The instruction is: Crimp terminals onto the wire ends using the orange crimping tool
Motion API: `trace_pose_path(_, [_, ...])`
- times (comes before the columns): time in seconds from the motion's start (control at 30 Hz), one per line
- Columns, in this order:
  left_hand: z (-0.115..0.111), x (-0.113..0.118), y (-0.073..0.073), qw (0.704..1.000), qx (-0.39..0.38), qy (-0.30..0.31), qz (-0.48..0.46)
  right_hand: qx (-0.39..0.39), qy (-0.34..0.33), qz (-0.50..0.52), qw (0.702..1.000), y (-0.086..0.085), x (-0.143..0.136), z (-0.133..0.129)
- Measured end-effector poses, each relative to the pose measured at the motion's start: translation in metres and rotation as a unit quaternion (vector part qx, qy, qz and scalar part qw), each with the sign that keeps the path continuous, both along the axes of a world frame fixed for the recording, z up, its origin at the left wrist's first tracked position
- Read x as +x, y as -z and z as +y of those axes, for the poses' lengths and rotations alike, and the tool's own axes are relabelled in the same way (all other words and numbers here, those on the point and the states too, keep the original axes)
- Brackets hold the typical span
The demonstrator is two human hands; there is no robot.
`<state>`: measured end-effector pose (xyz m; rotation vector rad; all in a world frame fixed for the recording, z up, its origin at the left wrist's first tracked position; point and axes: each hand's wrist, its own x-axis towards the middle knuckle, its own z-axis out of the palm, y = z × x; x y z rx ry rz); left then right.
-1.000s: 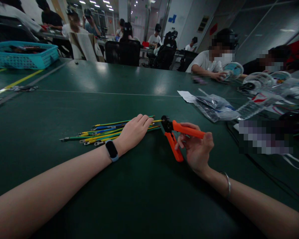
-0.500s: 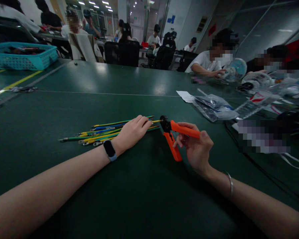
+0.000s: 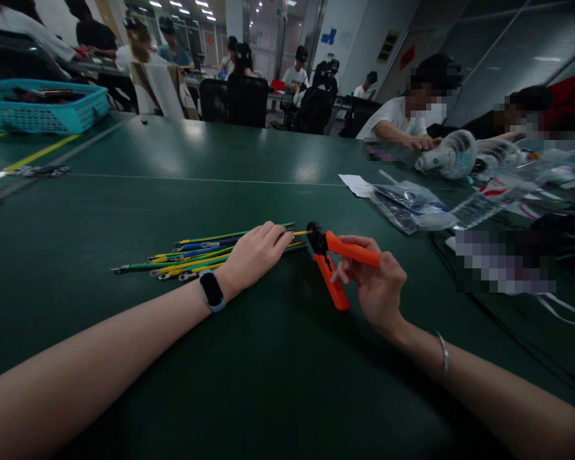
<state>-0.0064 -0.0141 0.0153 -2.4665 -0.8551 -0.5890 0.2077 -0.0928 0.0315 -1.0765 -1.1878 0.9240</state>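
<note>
Wires [image 3: 206, 251] lie bundled mid-frame on the bench [image 3: 172, 160]. Left hand [image 3: 256, 253] rests flat on them, fingers loosely pinching one yellow wire into the crimper [image 3: 333, 265]. Right hand [image 3: 376, 281] wraps the splayed orange handles. Squeezing while misaligned could make a crooked crimp.

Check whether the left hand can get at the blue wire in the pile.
Probably yes: the left hand already rests on the pile, and the blue wire lies uncovered beside it.
</note>
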Motion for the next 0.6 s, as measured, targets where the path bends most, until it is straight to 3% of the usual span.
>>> trace_pose_path(0.37, [0.0013,0.0018,0.001,1.0,0.0,0.005,0.003,-0.001,0.008,0.007,1.0,-0.0014,-0.0003,-0.0002])
trace_pose_path(0.6, [0.0025,0.0036,0.0025,1.0,0.029,0.011,-0.001,0.04,0.039,0.011,0.998,0.008,-0.001,-0.0022])
